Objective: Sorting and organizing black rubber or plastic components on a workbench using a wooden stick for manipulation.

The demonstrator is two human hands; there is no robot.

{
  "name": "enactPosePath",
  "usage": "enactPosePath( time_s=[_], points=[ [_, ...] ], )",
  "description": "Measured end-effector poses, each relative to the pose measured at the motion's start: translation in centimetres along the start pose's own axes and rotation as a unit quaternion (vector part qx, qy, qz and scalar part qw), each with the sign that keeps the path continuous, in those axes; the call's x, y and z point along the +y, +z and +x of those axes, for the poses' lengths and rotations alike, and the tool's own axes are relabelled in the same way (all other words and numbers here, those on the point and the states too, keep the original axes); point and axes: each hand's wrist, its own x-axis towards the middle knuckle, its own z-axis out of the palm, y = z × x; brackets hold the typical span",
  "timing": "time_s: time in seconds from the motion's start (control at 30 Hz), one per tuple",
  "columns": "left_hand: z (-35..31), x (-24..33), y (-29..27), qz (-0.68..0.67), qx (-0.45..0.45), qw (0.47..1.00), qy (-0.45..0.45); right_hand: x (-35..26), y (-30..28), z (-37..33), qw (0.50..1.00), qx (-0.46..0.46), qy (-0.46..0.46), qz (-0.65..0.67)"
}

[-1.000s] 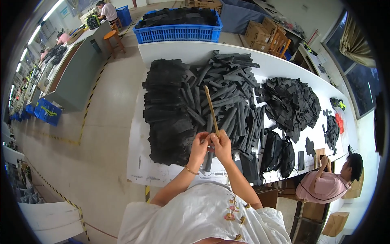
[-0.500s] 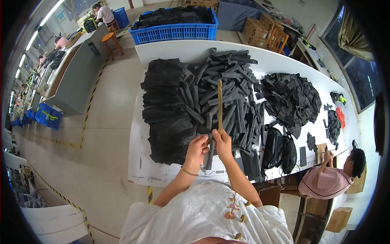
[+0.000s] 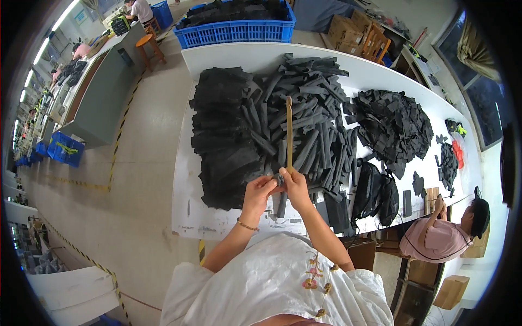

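My right hand (image 3: 298,188) is closed around the lower end of a flat, light-brown wooden stick (image 3: 290,130), which points away from me. A dark grey fabric strip (image 3: 281,205) hangs below my fingers. Its upper end is pinched by my left hand (image 3: 256,196), whose fingertips meet those of the right hand. How the strip lies against the stick is hidden by the fingers. Beyond my hands is a heap of loose, rolled-looking dark strips (image 3: 312,127). To its left lie layered stacks of black fabric pieces (image 3: 224,130).
The white table (image 3: 185,209) has a raised back panel. Toward the right are a heap of small black pieces (image 3: 396,130) and a black bag (image 3: 367,190). A person in pink (image 3: 435,239) works at the right end. Behind the panel stands a blue crate (image 3: 236,33).
The table and piles sit slightly higher in the picture. The stick's tip has tilted a little to the left. My left fingers have shifted slightly at the strip's upper end.
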Motion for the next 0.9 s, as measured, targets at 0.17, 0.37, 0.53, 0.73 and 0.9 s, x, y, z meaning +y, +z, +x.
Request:
enactPosePath(
  time_s=[0.17,0.37,0.53,0.73,0.9],
  points=[
    [-0.6,0.0,1.2,0.003,0.065,0.998,0.025,2.3,-0.5,0.5,0.996,0.007,-0.026,-0.079],
    [0.0,-0.5,0.4,-0.012,0.078,0.997,-0.011,1.7,-0.3,0.0,0.999,-0.002,-0.027,-0.044],
    [0.5,-0.8,-0.3,0.044,0.066,0.996,-0.049,2.7,-0.6,0.1,0.995,0.024,-0.044,-0.086],
    [0.1,0.0,0.4,-0.027,0.010,0.995,-0.095,1.6,-1.1,0.8,0.994,0.050,-0.039,-0.089],
    [0.4,0.4,-0.9,-0.135,-0.101,0.971,-0.169,1.4,-1.0,0.5,0.998,-0.005,0.058,0.027]
  ],
)
